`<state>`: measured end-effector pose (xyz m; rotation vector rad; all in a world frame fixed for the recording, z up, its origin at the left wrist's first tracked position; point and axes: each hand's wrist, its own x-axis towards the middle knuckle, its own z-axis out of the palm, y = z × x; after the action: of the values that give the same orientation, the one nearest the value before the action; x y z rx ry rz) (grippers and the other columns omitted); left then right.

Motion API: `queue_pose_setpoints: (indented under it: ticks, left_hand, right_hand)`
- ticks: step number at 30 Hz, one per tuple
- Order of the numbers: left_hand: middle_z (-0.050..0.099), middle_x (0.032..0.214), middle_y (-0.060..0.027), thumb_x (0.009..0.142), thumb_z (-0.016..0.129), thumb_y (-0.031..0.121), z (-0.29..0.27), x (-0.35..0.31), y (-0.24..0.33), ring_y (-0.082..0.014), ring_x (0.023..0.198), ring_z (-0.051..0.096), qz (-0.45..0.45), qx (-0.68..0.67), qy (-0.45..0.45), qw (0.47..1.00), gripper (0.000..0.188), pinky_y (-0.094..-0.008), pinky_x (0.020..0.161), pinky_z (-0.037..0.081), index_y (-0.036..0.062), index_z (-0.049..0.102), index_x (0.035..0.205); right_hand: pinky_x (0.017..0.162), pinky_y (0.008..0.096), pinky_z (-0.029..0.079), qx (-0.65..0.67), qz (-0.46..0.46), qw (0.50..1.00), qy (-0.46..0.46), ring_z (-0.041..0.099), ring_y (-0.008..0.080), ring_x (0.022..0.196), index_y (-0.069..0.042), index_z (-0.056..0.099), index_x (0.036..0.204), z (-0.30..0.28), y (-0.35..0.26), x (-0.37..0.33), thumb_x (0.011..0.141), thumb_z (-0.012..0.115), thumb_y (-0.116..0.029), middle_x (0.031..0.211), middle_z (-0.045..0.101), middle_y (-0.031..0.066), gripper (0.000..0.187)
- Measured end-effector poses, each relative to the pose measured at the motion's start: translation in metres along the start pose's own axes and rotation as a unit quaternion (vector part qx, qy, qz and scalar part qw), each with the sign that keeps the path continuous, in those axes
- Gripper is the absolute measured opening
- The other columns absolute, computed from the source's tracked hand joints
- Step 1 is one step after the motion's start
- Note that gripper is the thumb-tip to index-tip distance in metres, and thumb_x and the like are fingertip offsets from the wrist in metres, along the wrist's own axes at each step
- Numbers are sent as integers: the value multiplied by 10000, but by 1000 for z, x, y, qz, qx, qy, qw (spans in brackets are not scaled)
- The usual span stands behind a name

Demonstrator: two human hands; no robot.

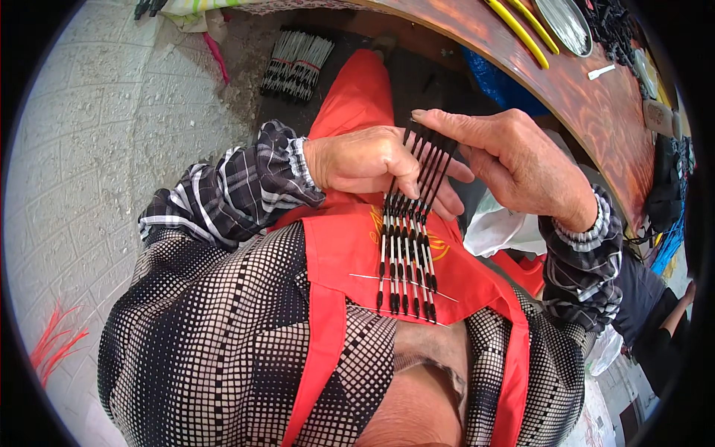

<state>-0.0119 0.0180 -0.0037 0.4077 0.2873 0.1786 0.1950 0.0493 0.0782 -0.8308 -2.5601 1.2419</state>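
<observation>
Between my hands is a flat row of several slim black-and-white rods [404,253], side by side. Two thin metal wires [357,276] run across the row near its lower end, which lies against my red apron [335,261]. My left hand [365,160] grips the rods about halfway up, its thumb on top and fingers behind them. At the upper, black ends, my right hand [514,160] is closed round the row, thumb stretched over the tips. Some of its fingers are hidden behind the rods.
A wooden table [581,112] curves along the upper right, with yellow-handled pliers [520,31], an oval dish of thin metal pieces [564,28] and a heap of black parts [612,33]. Bundled rods [296,63] lie beyond my left hand. Another person's arm [676,309] shows at right.
</observation>
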Motion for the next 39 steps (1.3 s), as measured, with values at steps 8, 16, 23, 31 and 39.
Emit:
queue_pose_setpoints:
  ticks: [8, 16, 23, 31, 39]
  left_hand:
    - [628, 1144, -280, 741, 488, -43, 3, 3, 0, -351, 1105, 614, -3, 7, 6, 1000, 567, -383, 981, 471, -116, 463, 1303]
    - [668, 1010, -275, 793, 457, -1, -2, 10, -8, -350, 1026, 643, 22, 2, -41, 999, 466, -388, 936, 492, -153, 500, 1232]
    - [671, 972, -268, 874, 455, 49, -1, 17, -14, -380, 975, 656, 32, -71, 17, 997, 304, -420, 918, 501, -121, 559, 1104]
    - [673, 929, -246, 925, 463, 82, -16, 32, -19, -346, 892, 678, 37, -120, 138, 982, 208, -406, 825, 545, -69, 581, 1008]
    - [680, 907, -155, 934, 483, 98, -13, 16, -18, -257, 821, 676, 24, -132, 151, 979, 185, -345, 779, 542, -23, 602, 1007]
  right_hand:
    - [573, 336, 465, 15, -10, 1000, 7, 516, 308, 554, -2, 534, 1314, 2, 6, 1, 698, 499, 85, 746, 586, 216, 623]
    - [634, 456, 492, -31, 71, 997, 23, 616, 411, 707, 42, 549, 1216, 2, -10, 11, 704, 560, 40, 755, 616, 245, 512]
    - [622, 441, 487, -95, 29, 987, 126, 615, 388, 754, 24, 561, 1199, 2, 6, -6, 705, 577, 32, 822, 616, 227, 494]
    - [665, 405, 493, 54, 1, 998, -35, 593, 352, 759, -12, 573, 1202, 11, -1, -52, 703, 652, -49, 960, 590, 158, 507]
    - [792, 404, 463, 80, -73, 993, 54, 565, 303, 881, -54, 590, 1227, 83, -28, -37, 618, 702, -125, 1132, 584, 110, 623]
